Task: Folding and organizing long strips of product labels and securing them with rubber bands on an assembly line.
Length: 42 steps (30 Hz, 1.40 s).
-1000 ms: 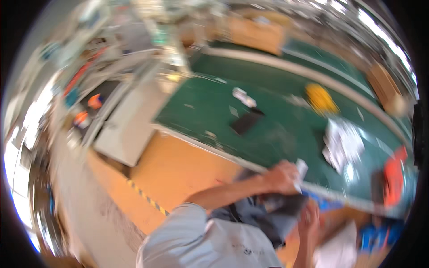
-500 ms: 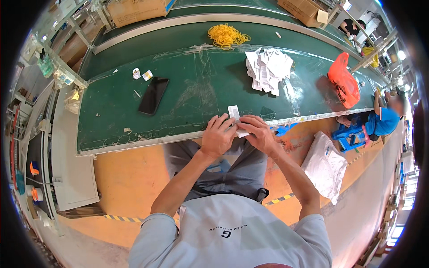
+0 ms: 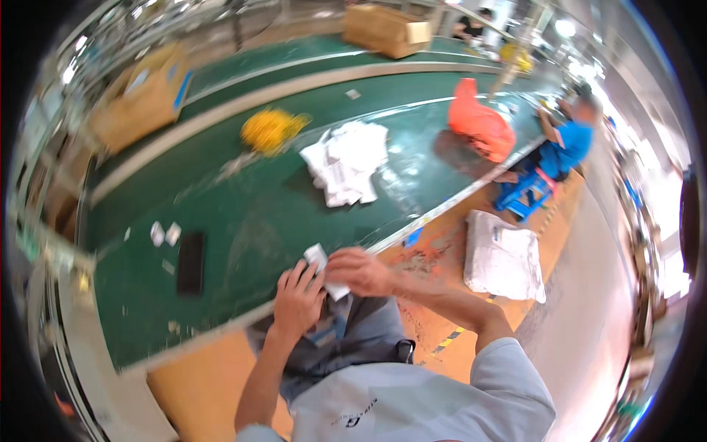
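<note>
At the near edge of the green table, a narrow white paper slip (image 3: 317,255) lies between my two hands, its lower part bent towards me. My left hand (image 3: 298,300) has its fingertips on the slip's left side, holding it. On the other side my right hand (image 3: 361,271) pinches the slip, with its fingers curled and the back of the hand upward. The fingers hide the slip's middle. Beyond my hands sits a loose pile of white slips (image 3: 345,162).
A dark phone (image 3: 191,263) and small paper scraps (image 3: 165,234) lie to the left. Yellow rubber bands (image 3: 271,131) are heaped farther back, with a red plastic bag (image 3: 480,121) at the right. Another person (image 3: 568,140) in blue sits beyond. A white sack (image 3: 503,256) lies on the floor.
The view has swung to the right, so the table slants and its things appear farther left. My right hand has shifted over the slip, its forearm lying more crosswise; both hands stay at it.
</note>
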Available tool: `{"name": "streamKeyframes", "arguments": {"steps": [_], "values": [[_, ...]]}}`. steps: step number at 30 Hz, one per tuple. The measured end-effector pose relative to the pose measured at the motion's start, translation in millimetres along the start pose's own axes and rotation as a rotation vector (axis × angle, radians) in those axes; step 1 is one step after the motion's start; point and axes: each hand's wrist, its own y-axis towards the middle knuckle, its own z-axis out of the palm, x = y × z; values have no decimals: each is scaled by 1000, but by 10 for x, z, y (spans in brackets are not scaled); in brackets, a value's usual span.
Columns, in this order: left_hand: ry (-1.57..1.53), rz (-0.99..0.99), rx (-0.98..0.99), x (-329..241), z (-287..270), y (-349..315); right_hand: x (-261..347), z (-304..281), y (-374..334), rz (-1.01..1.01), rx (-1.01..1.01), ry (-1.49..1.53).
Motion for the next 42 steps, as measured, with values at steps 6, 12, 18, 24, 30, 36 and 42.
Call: {"name": "streamKeyframes", "arguments": {"steps": [6,12,18,24,30,36,42], "values": [[36,107,23,-47,17,71,-79,-113,-76,-14,6,50],[78,70,63,-25,14,130,-121,-144,-32,9,26,143],[72,73,69,-26,2,73,-87,-101,-61,-6,4,129],[82,64,-16,7,72,27,-45,-180,58,1,44,129],[50,7,16,-24,58,182,-62,-286,83,240,17,149],[12,-9,-46,23,113,17,60,-33,308,442,-78,54],[-22,14,-60,58,155,-5,163,51,366,527,-179,-177]]}}
